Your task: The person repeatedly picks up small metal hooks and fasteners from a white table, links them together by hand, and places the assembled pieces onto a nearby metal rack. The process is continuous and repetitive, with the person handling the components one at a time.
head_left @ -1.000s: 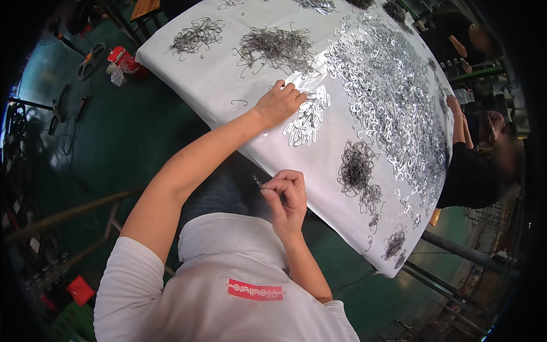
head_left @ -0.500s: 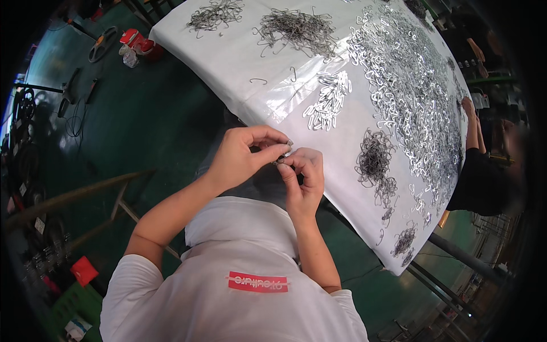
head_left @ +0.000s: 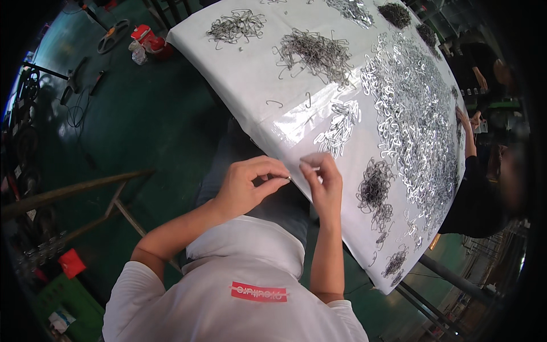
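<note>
My left hand [head_left: 254, 183] is closed in a pinch over the table's near edge, with the tip of a small metal piece [head_left: 289, 178] showing between thumb and forefinger. Just to its right, my right hand [head_left: 323, 181] has its thumb and bent fingers drawn together; whatever they hold is too small to make out. Beyond my hands lies a heap of shiny elongated metal links [head_left: 340, 126]. Two loose wire hooks, a flatter one [head_left: 274, 104] and an upright one [head_left: 308, 100], rest left of that heap.
The white-covered table [head_left: 256, 80] carries dark wire-hook piles [head_left: 316, 55] and a broad spread of shiny hooks [head_left: 413, 108]. Tangled dark wire pieces [head_left: 375, 185] lie to the right. Across the table, another person's hand [head_left: 464, 118] reaches in. A red container [head_left: 149, 40] stands at far left.
My hands have come apart; the right one has shifted right, away from the left. The left keeps its pinch. The table sits lower in view.
</note>
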`<action>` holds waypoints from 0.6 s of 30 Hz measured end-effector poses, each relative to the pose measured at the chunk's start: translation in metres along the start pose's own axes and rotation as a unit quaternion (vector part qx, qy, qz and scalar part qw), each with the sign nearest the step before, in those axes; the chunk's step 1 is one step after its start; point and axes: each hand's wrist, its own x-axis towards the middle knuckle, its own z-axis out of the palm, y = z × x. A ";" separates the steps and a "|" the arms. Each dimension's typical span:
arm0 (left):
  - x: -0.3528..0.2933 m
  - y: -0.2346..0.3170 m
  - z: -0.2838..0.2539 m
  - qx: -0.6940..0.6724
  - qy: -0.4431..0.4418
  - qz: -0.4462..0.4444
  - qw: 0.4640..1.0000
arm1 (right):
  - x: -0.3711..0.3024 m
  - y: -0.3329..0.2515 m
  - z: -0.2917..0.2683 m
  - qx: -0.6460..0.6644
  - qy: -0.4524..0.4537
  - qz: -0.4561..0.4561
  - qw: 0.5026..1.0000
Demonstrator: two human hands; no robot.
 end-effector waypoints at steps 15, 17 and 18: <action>-0.008 -0.011 0.000 -0.032 0.036 0.008 0.999 | 0.217 0.012 0.093 -0.449 -0.076 0.043 0.889; -0.008 -0.013 0.000 -0.038 0.037 0.007 0.999 | 0.206 0.019 0.073 -0.306 -0.109 0.066 0.944; -0.009 -0.014 0.000 -0.021 0.042 0.019 0.999 | 0.197 0.022 0.057 -0.168 -0.137 0.099 0.971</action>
